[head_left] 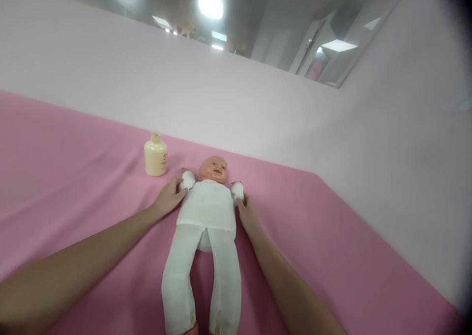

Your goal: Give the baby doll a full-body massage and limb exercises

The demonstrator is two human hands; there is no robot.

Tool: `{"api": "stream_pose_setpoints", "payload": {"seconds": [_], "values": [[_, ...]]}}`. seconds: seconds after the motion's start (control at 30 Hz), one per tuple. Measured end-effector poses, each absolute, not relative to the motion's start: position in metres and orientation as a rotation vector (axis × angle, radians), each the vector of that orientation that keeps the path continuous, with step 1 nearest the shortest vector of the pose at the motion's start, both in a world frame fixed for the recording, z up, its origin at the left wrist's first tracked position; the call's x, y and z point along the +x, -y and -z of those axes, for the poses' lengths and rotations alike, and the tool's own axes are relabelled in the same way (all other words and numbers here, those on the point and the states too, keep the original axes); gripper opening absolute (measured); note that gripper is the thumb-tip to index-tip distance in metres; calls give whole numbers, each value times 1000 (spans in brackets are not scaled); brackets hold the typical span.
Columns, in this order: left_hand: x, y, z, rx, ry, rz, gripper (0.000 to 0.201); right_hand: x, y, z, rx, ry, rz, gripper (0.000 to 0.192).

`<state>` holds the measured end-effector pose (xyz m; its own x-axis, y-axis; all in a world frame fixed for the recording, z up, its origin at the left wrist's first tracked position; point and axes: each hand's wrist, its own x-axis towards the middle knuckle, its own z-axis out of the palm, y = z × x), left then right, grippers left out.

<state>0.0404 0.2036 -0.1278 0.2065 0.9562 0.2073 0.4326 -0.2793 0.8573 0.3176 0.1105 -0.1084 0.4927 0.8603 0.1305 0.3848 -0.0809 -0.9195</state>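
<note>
Pink sheet [73, 178]: covers the whole flat surface and runs back to a pale pink wall [258, 104].
Doll [206, 217]: lies on its back in the middle of the sheet, head away from the person, legs toward the camera, dressed in white top and trousers, arms spread outward.
Left hand [168, 197]: rests on the sheet at the doll's sleeved arm, fingers loosely spread and touching the sleeve end; whether it grips the arm cannot be told.
Right hand [249, 214]: lies flat beside the doll's other arm, fingertips touching the white sleeve, fingers close together, not clearly closed on anything.
Lotion bottle [155, 154]: cream-coloured, upright on the sheet, just beyond the left hand and apart from the doll's head.
</note>
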Motion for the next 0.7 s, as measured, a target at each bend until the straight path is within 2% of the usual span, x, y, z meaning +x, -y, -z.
{"api": "stream_pose_setpoints", "payload": {"seconds": [0.23, 0.5, 0.6, 0.7], "values": [[40, -205, 128, 1645, -1178, -1041, 45, 319, -112, 113, -1443, 962, -686, 36], [45, -206, 125, 1408, -983, -1222, 56, 314, -112, 107, -1212, 874, -806, 35], [45, -205, 123, 1355, -912, -1219, 53, 318, -116, 111, -1128, 810, -859, 36], [45, -204, 123, 1335, -863, -1226, 42, 325, -121, 122, -1103, 805, -861, 30]]}}
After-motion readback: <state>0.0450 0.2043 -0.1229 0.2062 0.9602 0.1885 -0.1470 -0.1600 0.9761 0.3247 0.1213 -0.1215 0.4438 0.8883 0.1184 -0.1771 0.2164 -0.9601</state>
